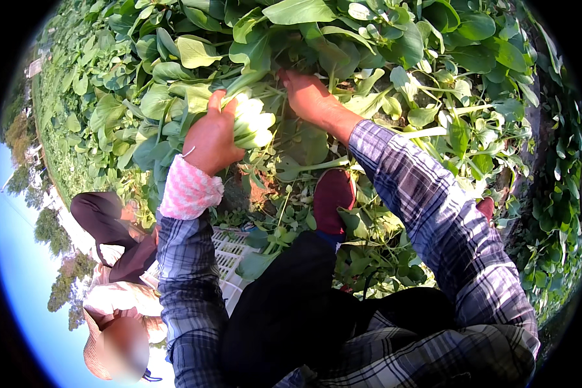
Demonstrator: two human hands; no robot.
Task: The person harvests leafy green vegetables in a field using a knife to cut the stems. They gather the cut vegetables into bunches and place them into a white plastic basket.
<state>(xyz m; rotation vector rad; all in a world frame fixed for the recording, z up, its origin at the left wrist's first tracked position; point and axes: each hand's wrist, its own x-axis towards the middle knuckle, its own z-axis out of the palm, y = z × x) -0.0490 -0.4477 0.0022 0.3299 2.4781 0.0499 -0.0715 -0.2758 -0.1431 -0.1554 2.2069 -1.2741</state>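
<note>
My left hand (pixel 213 136) is closed around a bunch of leafy greens (pixel 253 121), whose pale cut stem ends point right and whose leaves spread to the left. To its right, my right hand (pixel 310 97) reaches among the standing leafy green plants (pixel 334 53). Its fingertips are partly hidden under leaves and shade, so what they touch cannot be made out. A pink and white fuzzy cuff (pixel 190 188) covers my left wrist.
A white plastic crate (pixel 230 257) stands beside my left forearm. Another person in a brimmed hat (pixel 94 347) crouches at the left. My dark red shoe (pixel 333 196) rests among loose leaves and stems on the soil. A furrow (pixel 526 145) runs along the right.
</note>
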